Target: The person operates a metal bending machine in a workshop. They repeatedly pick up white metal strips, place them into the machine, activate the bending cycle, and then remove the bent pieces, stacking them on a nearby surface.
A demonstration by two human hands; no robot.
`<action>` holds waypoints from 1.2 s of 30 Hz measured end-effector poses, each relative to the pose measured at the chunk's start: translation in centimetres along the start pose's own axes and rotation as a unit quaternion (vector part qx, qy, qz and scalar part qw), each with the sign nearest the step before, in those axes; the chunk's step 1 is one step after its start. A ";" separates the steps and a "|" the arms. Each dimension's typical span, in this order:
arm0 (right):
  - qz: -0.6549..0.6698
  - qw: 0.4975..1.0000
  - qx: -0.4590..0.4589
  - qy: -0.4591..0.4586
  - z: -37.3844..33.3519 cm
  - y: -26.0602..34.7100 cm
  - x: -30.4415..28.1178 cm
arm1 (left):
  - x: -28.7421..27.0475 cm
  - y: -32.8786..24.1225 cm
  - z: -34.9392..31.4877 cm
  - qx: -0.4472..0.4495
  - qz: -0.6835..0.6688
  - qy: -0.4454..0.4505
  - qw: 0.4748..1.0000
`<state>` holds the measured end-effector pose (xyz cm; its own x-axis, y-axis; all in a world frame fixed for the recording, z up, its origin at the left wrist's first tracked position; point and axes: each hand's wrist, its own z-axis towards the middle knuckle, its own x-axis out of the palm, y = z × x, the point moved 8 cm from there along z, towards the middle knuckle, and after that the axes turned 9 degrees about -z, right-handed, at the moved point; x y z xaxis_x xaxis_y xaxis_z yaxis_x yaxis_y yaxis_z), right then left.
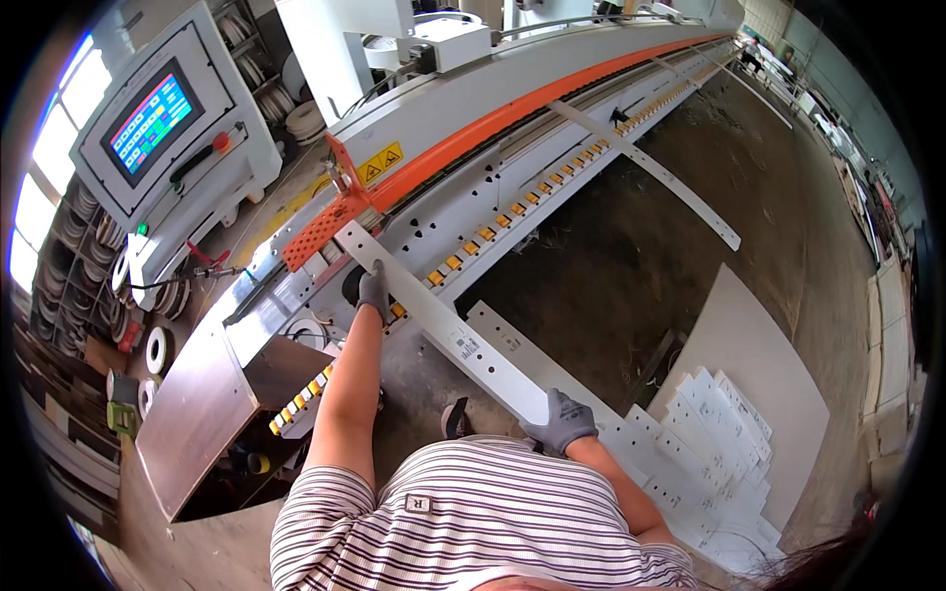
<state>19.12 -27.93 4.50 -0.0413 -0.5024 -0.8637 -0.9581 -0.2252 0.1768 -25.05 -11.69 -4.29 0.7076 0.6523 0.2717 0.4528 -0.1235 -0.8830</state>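
Note:
A long white board with drilled holes and a small label slants across the middle, its far end at the orange guard of an edge-banding machine. My left hand, in a grey glove, grips the board's left edge near that far end, thumb on top. At the near end my right hand, also gloved in grey, is closed round the board's corner; its fingers underneath are hidden. Another white strip lies beyond the held board, partly covered by it.
Several white drilled boards are stacked at the lower right on a large grey panel. A control cabinet with a lit screen stands at the left. Yellow rollers line the machine's side. Another strip projects from the machine farther along.

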 end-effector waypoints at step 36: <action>-0.038 0.998 -0.017 0.043 8.1 0.2 -5.0 | 4.9 -1.5 9.1 0.016 0.291 -0.147 0.945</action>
<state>16.84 -18.71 5.00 0.0561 -0.5517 -0.8321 -0.9476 -0.2919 0.1296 -27.18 -1.48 -5.11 0.6485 0.6614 -0.3768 0.0143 -0.5055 -0.8627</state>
